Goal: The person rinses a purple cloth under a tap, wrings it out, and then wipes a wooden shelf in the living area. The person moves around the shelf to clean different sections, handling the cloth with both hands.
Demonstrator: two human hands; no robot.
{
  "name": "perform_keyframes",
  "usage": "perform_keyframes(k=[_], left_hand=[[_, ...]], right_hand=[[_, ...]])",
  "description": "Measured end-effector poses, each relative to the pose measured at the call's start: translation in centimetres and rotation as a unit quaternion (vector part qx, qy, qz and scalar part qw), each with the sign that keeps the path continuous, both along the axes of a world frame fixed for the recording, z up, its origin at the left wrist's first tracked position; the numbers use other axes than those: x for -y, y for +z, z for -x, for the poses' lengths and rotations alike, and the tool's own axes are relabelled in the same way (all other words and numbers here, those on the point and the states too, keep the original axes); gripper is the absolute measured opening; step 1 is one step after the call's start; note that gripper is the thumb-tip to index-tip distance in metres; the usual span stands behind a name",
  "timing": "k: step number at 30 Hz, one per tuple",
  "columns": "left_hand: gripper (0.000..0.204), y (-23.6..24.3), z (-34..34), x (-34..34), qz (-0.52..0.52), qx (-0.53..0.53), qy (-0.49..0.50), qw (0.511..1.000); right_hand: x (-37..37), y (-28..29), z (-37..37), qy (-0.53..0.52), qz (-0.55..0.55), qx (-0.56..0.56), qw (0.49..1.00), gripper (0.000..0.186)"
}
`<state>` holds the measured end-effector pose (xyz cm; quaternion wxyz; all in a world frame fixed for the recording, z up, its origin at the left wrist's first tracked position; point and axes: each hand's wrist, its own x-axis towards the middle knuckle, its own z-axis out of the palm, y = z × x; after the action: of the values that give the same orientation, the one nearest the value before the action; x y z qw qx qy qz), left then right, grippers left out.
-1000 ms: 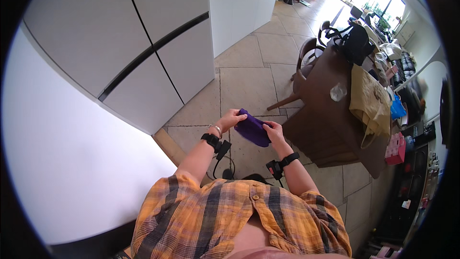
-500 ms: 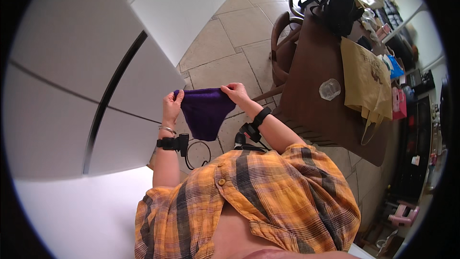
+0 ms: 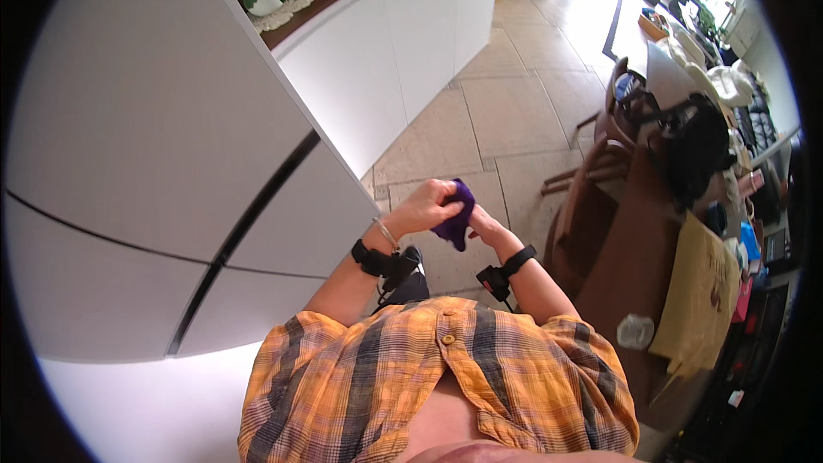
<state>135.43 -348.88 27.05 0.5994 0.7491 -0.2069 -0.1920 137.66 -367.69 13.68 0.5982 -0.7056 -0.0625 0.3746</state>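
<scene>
A beige tiled floor [image 3: 506, 111] runs to the far right; at right, a brown wooden table [image 3: 634, 266] bears a tan paper bag [image 3: 699, 291] and a black bag [image 3: 699, 150].

Cloth [image 3: 455, 221] in my hands was solid purple, no pattern. My shirt [image 3: 446, 377] was orange plaid with dark grey and white stripes. Wrist straps [image 3: 370, 257] were black. Cabinets [image 3: 171, 163] were plain white; floor [image 3: 506, 111] was beige tile. Table [image 3: 634, 266] was dark brown; bag [image 3: 699, 150] on it black.
</scene>
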Motion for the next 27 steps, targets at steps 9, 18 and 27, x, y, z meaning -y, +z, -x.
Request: perform_keyframes(k=[9,18,27], left_hand=[[0.016,3.5,-18.4,-5.3,-0.014,0.094,0.097,0.991],[0.041,0.8,-32.3,-12.9,-0.186,0.040,0.337,0.922],[0.013,2.6,-40.3,-18.9,-0.173,0.207,0.634,0.725]], right_hand=[[-6.6,5.6,-16.4,-0.181,-0.369,-0.251,0.876,0.067],[-8.4,11.0,-34.6,-0.069,-0.293,-0.056,0.952,0.021],[-18.7,22.0,-55.3,0.001,-0.344,0.133,0.930,0.025]])
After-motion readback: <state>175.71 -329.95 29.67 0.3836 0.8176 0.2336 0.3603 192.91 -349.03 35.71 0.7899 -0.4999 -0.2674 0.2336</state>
